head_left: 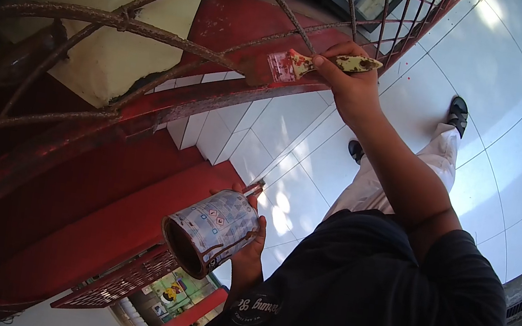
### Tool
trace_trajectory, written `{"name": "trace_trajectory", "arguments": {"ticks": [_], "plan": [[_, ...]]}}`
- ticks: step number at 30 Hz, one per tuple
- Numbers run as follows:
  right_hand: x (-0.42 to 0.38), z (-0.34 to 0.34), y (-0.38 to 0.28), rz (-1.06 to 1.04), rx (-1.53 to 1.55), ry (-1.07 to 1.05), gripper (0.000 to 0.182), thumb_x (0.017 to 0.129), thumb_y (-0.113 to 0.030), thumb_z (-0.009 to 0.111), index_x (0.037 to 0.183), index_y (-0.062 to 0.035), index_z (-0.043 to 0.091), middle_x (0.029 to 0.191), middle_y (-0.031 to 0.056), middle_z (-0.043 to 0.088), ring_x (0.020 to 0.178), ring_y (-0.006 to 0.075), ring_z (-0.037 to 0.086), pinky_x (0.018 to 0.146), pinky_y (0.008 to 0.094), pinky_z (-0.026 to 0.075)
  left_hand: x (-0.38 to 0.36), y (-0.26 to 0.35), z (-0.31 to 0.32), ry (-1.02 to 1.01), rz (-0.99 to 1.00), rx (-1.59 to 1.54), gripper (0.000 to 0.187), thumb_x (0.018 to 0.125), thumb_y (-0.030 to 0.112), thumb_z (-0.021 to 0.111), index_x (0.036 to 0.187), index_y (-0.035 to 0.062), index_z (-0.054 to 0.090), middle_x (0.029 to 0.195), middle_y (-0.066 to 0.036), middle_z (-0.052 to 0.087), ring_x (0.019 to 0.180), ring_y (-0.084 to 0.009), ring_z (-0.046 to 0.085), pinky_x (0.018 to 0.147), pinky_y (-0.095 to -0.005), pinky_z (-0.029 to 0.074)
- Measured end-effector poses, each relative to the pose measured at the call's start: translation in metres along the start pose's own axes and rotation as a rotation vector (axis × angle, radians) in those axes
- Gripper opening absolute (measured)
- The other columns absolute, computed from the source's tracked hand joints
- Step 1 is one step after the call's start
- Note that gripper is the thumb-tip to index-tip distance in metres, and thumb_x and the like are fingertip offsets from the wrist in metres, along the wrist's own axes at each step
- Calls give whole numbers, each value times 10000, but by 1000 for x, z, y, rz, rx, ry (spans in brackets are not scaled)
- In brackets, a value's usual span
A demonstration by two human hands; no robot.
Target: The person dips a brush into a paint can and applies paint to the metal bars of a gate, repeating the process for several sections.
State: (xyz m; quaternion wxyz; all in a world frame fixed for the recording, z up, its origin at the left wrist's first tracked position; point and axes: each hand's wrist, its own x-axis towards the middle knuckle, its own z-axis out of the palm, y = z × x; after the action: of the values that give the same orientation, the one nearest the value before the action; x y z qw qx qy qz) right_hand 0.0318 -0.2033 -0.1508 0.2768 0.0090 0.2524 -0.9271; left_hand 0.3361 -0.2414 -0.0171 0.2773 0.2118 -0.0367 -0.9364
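Note:
My right hand (349, 79) is closed around the handle of a paintbrush (298, 65), a pale yellow handle with dark stains. Red paint smears its metal ferrule, and the dark bristles lie against or just over a rusty bar and the red rail (218, 90) of a curved metal grille. Lower down, my left hand (253, 242) grips a paint can (215, 230) with a printed label and brown drips. The can is tilted, its dark open mouth facing lower left; its contents cannot be made out.
Rusty curved bars (153, 31) cross the upper left, before a cream panel (109, 55). Red steps or ledges (154, 208) lie below the rail. White floor tiles (508, 111) spread to the right, with my sandalled feet (457, 114) on them. A red perforated panel (125, 277) stands at the bottom.

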Motion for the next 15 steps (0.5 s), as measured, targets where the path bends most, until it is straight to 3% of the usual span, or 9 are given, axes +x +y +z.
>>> {"name": "trace_trajectory", "arguments": {"ticks": [3, 6, 9, 15], "plan": [[-5, 9, -8, -14, 47, -62, 161, 852, -44, 736, 916, -2, 594, 894, 81, 664, 834, 147, 678, 743, 256, 568, -4, 2, 0, 33, 21, 3, 512, 936, 549, 499, 1424, 411, 424, 1593, -37, 276, 1427, -370, 316, 1099, -666, 289], [1, 6, -4, -150, -242, -118, 170, 844, -54, 746, 910, -5, 597, 896, 84, 673, 809, 136, 674, 726, 257, 556, -6, 2, -1, -3, -1, 23, 525, 954, 494, 494, 1455, 376, 391, 1605, 10, 242, 1445, -345, 287, 1127, -633, 263], [-1, -26, 6, 4, -356, -60, 181, 839, -70, 757, 906, -8, 600, 893, 81, 677, 786, 122, 667, 703, 256, 545, 0, 0, 0, -58, -31, 48, 527, 963, 468, 489, 1468, 358, 382, 1610, 27, 229, 1452, -336, 276, 1140, -622, 249], [-13, -20, 14, 87, 20, 116, 206, 845, -80, 750, 926, 3, 580, 887, 123, 680, 811, 174, 691, 712, 280, 578, -2, -1, 1, -28, -22, 24, 505, 963, 468, 488, 1450, 360, 408, 1607, 14, 239, 1439, -360, 296, 1130, -629, 265]]}}
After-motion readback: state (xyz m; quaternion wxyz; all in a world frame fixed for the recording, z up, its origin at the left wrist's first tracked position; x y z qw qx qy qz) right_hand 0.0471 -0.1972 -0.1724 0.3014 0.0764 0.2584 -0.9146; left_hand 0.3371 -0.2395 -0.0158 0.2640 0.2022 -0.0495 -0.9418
